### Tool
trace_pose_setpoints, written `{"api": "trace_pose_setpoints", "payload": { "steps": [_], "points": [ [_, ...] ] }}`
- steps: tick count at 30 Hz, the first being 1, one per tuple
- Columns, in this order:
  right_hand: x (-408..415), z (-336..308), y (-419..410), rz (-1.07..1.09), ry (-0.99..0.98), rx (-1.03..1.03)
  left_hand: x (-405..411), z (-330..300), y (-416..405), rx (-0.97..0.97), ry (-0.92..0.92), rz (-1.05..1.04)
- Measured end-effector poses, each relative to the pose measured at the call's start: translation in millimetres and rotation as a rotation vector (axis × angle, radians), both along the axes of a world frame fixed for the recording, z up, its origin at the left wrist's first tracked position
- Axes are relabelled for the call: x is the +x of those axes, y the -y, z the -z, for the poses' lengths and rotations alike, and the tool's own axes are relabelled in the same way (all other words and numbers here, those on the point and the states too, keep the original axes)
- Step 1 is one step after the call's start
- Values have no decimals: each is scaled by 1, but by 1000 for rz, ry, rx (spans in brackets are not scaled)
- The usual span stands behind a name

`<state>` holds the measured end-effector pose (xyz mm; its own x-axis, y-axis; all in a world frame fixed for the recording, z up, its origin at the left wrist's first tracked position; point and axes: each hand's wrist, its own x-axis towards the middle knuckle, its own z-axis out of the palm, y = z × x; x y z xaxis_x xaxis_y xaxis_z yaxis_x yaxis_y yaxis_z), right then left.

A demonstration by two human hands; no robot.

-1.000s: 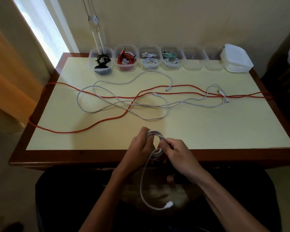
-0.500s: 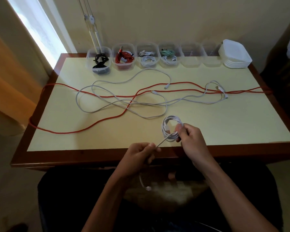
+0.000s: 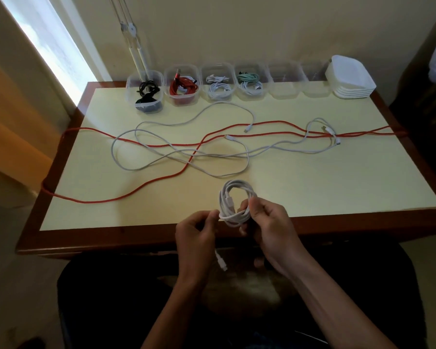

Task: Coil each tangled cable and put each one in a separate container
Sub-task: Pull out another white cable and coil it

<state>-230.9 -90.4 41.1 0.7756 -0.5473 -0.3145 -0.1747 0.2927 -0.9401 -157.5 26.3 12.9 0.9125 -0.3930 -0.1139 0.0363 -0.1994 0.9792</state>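
L hand point(image 3: 196, 233) moved closer to white coil point(image 3: 235, 200), grip pinching loose tail; R hand point(image 3: 267, 220) grip clamped on coil.

My right grip point(image 3: 267, 220) holds the coiled cable point(image 3: 234, 200) above the counter point(image 3: 337, 182) at its near edge, my left grip point(image 3: 199, 230) just at 9 o'clock of it. At 12 o'clock the loose cables point(image 3: 186, 154) sprawl across mid-counter; behind them a row of containers point(image 3: 227, 83) lines the far edge, stacked lids point(image 3: 350, 78) at its 3 o'clock end.
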Motion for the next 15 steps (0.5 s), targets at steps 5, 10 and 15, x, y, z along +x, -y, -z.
{"api": "trace_pose_setpoints", "payload": {
  "steps": [5, 10, 15],
  "points": [
    [-1, 19, -19, -88, -76, -304, -3, -5, -4, -67, -177, -56],
    [-2, 29, -24, -142, -104, -467, -3, -4, -14, -8, -69, -12],
    [-2, 32, -21, -207, -117, -488, 3, -3, -21, 199, 202, 153]
  ]
}}
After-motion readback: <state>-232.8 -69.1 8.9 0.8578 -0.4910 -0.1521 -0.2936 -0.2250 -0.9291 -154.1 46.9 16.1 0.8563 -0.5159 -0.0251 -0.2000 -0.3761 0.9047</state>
